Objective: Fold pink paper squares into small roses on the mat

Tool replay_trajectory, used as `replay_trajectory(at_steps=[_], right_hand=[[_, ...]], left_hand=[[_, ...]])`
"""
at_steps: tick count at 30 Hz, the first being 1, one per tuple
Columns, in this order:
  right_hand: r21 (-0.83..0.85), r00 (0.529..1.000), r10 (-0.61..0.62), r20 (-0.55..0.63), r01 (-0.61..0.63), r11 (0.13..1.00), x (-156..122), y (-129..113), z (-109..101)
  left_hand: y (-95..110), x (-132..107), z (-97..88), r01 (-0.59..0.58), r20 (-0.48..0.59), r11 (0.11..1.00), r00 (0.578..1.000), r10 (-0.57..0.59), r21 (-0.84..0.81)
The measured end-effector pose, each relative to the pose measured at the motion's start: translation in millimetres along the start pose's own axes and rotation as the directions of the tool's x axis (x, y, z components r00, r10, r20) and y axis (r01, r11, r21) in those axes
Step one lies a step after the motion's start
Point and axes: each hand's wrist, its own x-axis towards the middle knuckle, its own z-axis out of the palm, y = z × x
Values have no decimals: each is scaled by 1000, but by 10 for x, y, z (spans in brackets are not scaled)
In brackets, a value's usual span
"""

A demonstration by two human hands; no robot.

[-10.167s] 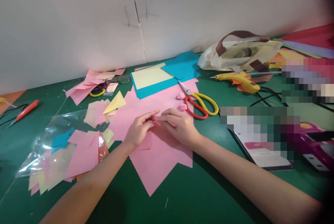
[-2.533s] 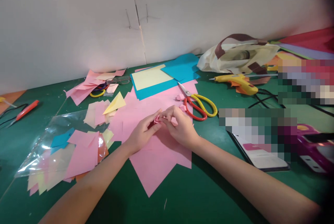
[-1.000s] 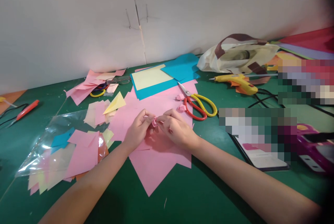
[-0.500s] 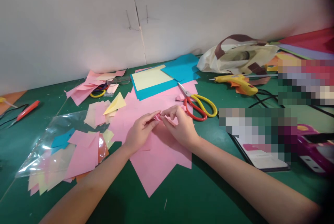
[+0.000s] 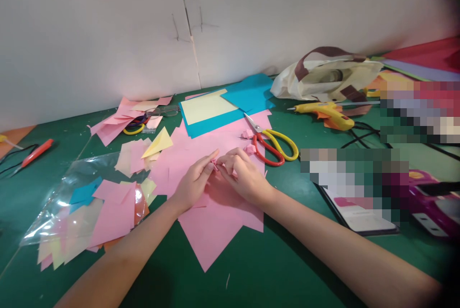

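Note:
Between my two hands, over pink paper sheets (image 5: 212,245), is a small folded piece of pink paper (image 5: 214,164), mostly hidden by fingers. My left hand (image 5: 194,178) pinches it between thumb and fingers from the left. From the right, my right hand (image 5: 242,174) grips the same piece with its fingers curled. Just beyond my right hand sit two small folded pink paper pieces, the nearer one (image 5: 250,149) close to the red handle of the scissors (image 5: 275,147). These scissors have one red and one yellow handle and lie with blades pointing away.
Left lies a clear plastic bag (image 5: 53,217) with coloured paper pieces. Blue sheets (image 5: 251,95) and a cream sheet (image 5: 208,107) lie behind. To the right are a yellow glue gun (image 5: 323,111), a cloth bag (image 5: 319,78), a phone (image 5: 373,217) and a purple object (image 5: 431,202).
My right hand has shifted slightly down and its fingers have curled more around the folded paper. A small pink folded piece beside the scissors now shows more fully.

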Motion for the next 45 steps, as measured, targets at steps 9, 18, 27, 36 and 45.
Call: replay_trajectory(at_steps=[9, 18, 27, 36, 45], right_hand=[[46, 998, -31, 51, 28, 999, -20, -2, 0], [22, 994, -97, 40, 96, 995, -42, -2, 15], [-10, 985, -158, 73, 159, 987, -59, -2, -42], [-62, 993, -122, -5, 121, 991, 64, -88, -82], [-87, 998, -68, 16, 70, 994, 53, -66, -75]], left_hand=[[25, 5, -22, 38, 33, 994, 999, -35, -104], [18, 14, -41, 74, 72, 981, 996, -61, -180], [-8, 10, -64, 109, 140, 930, 988, -63, -350], [-28, 0, -18, 122, 166, 776, 986, -22, -619], [9, -4, -21, 134, 228, 752, 973, 23, -646]])
